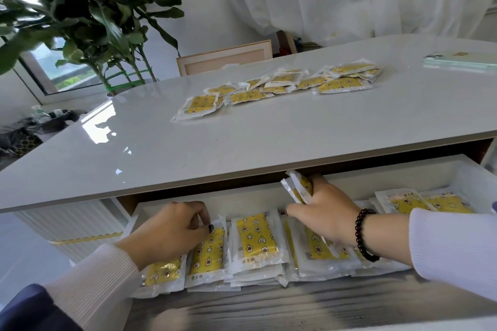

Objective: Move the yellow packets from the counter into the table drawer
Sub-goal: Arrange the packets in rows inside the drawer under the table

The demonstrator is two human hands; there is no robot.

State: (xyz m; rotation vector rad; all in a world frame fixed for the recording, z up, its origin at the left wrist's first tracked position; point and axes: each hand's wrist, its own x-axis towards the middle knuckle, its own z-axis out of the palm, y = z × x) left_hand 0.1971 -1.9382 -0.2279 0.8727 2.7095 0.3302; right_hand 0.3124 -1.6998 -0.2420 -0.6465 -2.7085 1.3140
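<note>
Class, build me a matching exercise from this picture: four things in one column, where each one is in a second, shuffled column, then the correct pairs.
Things
1. phone
2. bead bracelet
3. potted plant
4. left hand

Places
A. on the right wrist
B. far right of the counter
C. in the drawer, pinching the edge of a packet
D. beyond the counter's left end, by the window

Pairs: 1-B, 2-A, 3-D, 4-C
</note>
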